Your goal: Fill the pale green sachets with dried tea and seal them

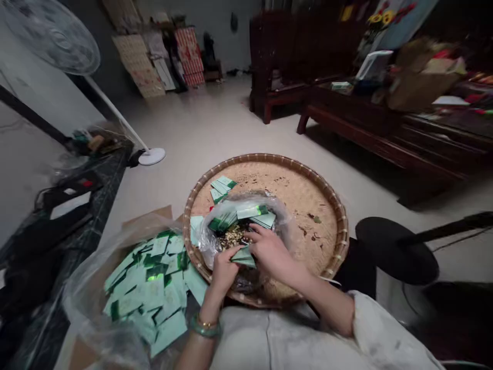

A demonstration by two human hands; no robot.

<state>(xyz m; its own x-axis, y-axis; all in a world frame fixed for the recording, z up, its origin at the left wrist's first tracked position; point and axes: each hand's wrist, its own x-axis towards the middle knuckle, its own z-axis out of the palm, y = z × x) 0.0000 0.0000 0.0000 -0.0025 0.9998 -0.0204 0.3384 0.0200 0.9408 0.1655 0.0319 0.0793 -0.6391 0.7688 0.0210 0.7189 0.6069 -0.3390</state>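
Observation:
My left hand [226,268] and my right hand [270,252] meet above a clear plastic bag [210,241] lying in a round woven bamboo tray [304,205]. Between them they grip a small bundle of pale green packets [243,256]. Just beyond my fingers, dried tea leaves [233,237] fill the bag's opening, with more packets [231,218] around them. A small stack of packets [221,187] rests on the tray. To my left, a large heap of packets [150,288] lies on clear plastic.
Cardboard [148,218] lies beneath the plastic and heap. A black fan base [396,251] stands right of the tray, and a white standing fan [115,108] stands to the left beside a dark counter [92,205]. Dark wooden furniture [365,121] lines the far right.

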